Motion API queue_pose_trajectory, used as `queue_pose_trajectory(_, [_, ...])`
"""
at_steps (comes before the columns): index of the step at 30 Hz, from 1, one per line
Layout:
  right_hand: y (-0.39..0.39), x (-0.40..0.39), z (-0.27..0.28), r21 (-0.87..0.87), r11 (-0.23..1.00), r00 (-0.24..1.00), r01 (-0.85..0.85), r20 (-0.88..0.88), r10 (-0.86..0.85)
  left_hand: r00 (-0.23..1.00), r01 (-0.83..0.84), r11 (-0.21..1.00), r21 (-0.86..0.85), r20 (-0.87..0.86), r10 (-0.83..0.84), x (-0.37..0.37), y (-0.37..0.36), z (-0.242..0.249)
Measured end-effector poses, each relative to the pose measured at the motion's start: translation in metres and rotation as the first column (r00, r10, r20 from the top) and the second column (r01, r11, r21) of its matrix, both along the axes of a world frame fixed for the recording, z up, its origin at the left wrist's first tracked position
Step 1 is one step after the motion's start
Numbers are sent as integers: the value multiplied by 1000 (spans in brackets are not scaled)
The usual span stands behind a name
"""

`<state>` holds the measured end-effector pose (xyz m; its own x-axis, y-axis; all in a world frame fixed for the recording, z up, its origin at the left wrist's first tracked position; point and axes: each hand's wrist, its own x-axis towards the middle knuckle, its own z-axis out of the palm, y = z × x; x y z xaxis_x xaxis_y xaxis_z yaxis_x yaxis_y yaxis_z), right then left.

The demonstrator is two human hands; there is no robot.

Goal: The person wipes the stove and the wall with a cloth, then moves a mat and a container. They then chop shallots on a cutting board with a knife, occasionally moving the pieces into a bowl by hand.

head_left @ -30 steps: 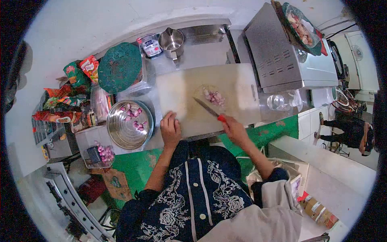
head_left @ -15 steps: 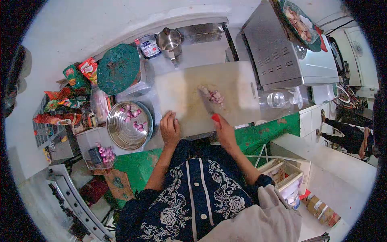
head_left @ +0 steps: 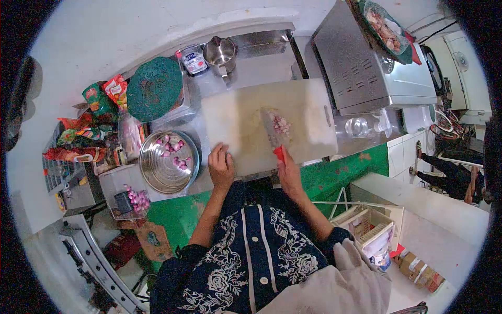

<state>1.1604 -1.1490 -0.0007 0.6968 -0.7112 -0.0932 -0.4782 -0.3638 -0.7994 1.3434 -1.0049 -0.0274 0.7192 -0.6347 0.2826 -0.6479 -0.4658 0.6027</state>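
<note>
We are seeing the small pile of chopped purple shallot pieces [head_left: 281, 124] lying mid-board on the white plastic cutting board [head_left: 240, 120], straight ahead of our right hand [head_left: 287, 170], which is gripping the red-handled knife [head_left: 273, 137] pointing away from us along its long axis, while our left hand [head_left: 221, 166] is resting loosely curled and empty at the board's near edge.

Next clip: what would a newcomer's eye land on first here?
Probably the pale cutting board at the centre, where the right hand holds a red-handled knife over a small heap of chopped shallots. The left hand rests on the board's near edge. Left of it, a steel bowl holds peeled shallots.
</note>
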Motion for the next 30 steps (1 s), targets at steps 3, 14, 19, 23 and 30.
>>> queue_pose_trajectory(3, [9,-9,5,-109,969,975,-223,-40,220,1000,3,1000,-5,1,-3,0,0,1])
queue_pose_trajectory(14, [-42,-20,20,-75,961,884,-267,-417,213,1000,-5,999,-50,-31,3,0,-1,6])
queue_pose_trajectory(19, [-30,-25,20,-151,939,897,-310,-375,235,1000,7,999,-52,7,-6,-1,0,1])
queue_pose_trajectory(23, [-27,-27,20,-161,923,901,-351,-327,285,998,-11,998,-58,-60,8,-1,0,-1])
queue_pose_trajectory(30, [-43,-22,25,-188,945,922,-268,-333,196,998,-66,987,-148,-28,62,15,19,79])
